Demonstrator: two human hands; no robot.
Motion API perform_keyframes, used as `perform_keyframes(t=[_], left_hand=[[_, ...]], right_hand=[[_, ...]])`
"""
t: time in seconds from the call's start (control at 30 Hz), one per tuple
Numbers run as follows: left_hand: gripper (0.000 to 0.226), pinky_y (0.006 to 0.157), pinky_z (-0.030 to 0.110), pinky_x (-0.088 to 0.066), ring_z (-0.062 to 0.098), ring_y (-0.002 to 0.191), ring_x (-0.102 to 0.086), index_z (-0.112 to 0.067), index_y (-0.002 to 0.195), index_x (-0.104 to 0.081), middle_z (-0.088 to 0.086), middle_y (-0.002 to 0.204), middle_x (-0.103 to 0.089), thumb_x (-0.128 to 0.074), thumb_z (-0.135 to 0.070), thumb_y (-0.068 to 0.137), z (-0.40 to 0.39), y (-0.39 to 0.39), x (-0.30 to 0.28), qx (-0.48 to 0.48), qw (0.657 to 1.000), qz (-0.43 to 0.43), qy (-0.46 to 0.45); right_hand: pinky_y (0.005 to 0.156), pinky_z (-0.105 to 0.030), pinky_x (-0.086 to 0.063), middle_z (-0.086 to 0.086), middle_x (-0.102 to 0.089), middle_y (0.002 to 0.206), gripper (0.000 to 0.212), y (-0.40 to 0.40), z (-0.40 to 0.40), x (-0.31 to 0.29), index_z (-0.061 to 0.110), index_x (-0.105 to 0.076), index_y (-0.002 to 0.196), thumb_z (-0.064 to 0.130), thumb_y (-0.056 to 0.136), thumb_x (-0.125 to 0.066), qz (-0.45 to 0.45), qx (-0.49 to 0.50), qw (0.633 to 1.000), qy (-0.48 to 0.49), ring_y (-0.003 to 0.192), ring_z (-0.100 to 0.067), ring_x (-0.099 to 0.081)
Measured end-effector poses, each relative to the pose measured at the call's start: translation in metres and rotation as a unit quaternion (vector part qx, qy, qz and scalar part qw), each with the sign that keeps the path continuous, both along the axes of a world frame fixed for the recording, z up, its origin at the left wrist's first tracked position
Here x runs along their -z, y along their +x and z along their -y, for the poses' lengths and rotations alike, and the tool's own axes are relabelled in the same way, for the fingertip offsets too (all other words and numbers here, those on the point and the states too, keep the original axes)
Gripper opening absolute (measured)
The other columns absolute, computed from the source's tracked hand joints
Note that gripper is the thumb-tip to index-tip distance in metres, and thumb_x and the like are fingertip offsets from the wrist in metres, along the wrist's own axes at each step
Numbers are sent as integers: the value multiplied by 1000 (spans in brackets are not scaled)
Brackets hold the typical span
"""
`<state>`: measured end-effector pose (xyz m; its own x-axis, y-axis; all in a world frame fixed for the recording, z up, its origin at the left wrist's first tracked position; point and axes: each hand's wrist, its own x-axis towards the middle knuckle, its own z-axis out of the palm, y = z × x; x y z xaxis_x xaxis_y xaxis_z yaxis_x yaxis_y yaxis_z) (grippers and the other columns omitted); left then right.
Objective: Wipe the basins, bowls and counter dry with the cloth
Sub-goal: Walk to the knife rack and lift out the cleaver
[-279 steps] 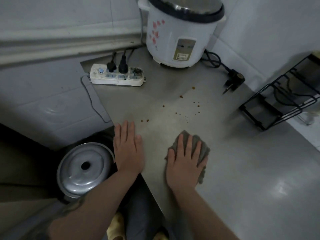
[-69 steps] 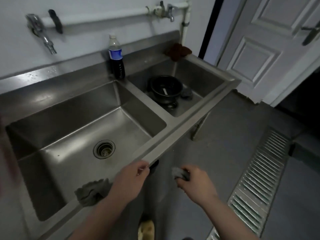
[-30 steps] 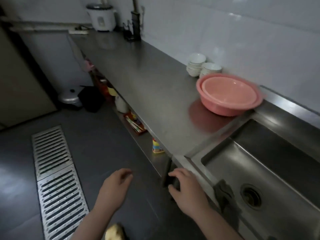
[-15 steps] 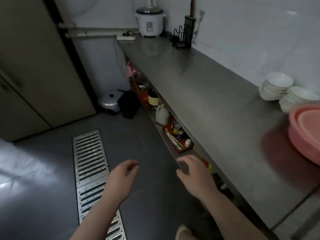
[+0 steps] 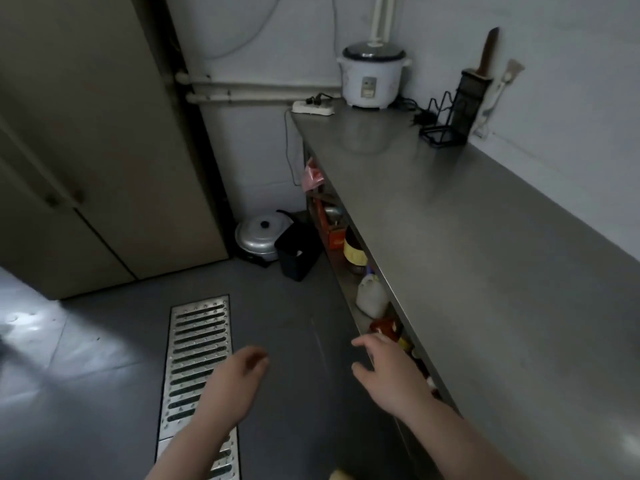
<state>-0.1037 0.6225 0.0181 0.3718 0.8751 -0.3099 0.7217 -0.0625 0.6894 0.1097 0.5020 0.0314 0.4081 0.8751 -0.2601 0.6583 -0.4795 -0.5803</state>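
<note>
Left hand [image 5: 239, 375] loosely curled, right hand [image 5: 388, 372] seemingly empty, beside steel counter [image 5: 485, 237]

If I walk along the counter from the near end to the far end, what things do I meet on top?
Bare counter first → black rack holding a knife → rice cooker → white power strip at the far corner.

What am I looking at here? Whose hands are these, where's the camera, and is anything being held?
No machine here: a person wears a camera on the head, looking forward and down. The left hand and right hand hang over the floor, fingers loosely curled, holding nothing; no cloth is in sight. The steel counter runs along the right. At its far end stand a rice cooker, a power strip and a black rack. Bottles sit on the shelf beneath.
</note>
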Motion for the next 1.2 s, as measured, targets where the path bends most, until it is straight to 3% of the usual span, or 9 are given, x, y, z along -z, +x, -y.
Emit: perform_keyframes(t=[0.13,0.33,0.43,0.6,0.73,0.9,1.0,1.1,1.2], left_hand=[[19,77,24,-40,13,98,-60,-25,111,-65,-6,103,-66,-56,-28,93,-65,23,-7,-28,1000,7,8],[21,79,24,-42,11,97,-60,-23,112,-65,-5,105,-68,-55,-27,94,-174,46,21,-29,999,-9,-32],[24,79,26,-46,18,99,-63,-20,115,-65,-1,107,-69,-55,-28,94,-244,64,34,20,998,-35,-44],[26,88,25,-45,15,109,-60,-25,117,-63,-4,114,-67,-55,-31,94,-365,107,19,110,991,-68,-18],[20,85,24,-42,13,105,-61,-23,111,-66,-6,108,-68,-59,-25,92,-448,168,0,148,988,-32,9],[19,79,19,-39,6,96,-59,-22,110,-65,-10,100,-64,-58,-21,93,-491,256,-4,243,970,17,7],[18,80,18,-43,6,95,-61,-24,109,-66,-10,102,-66,-59,-21,92,-500,304,7,284,959,15,2],[13,76,8,-43,1,89,-62,-29,100,-65,-14,94,-66,-61,-19,91,-511,349,3,315,949,20,-8],[14,87,22,-49,4,88,-64,-31,95,-64,-10,96,-70,-64,-19,89,-532,406,-5,325,945,42,-8]], right_hand=[[89,-23,-47,14,-45,135,40,25,-77,-9,32,-47,133,32,94,-55,-2,-17,1000,-8,113,-6,-51],[90,-21,-46,15,-49,130,39,55,-187,11,34,-47,131,32,93,-56,6,-12,999,-34,112,-2,-51],[92,-24,-47,13,-51,129,39,65,-244,25,32,-48,130,33,92,-57,2,16,998,-58,114,-5,-51],[94,-25,-45,12,-49,130,38,83,-337,17,32,-48,129,33,93,-56,-21,72,996,-45,117,-7,-49],[95,-22,-41,17,-47,129,37,110,-388,2,34,-48,128,35,92,-56,-24,134,991,-8,116,-4,-48],[97,-23,-41,15,-49,126,37,165,-420,-1,34,-50,128,32,92,-55,-25,218,976,-4,113,-7,-50],[93,-22,-42,13,-51,124,35,201,-436,7,34,-51,127,31,92,-54,-42,253,967,-6,104,-6,-52],[88,-18,-38,12,-53,116,34,240,-445,5,31,-52,126,28,93,-54,-51,288,956,-6,91,-2,-49],[87,-16,-37,15,-53,119,36,284,-452,-1,32,-52,126,27,91,-55,-33,311,950,-4,90,0,-52]])
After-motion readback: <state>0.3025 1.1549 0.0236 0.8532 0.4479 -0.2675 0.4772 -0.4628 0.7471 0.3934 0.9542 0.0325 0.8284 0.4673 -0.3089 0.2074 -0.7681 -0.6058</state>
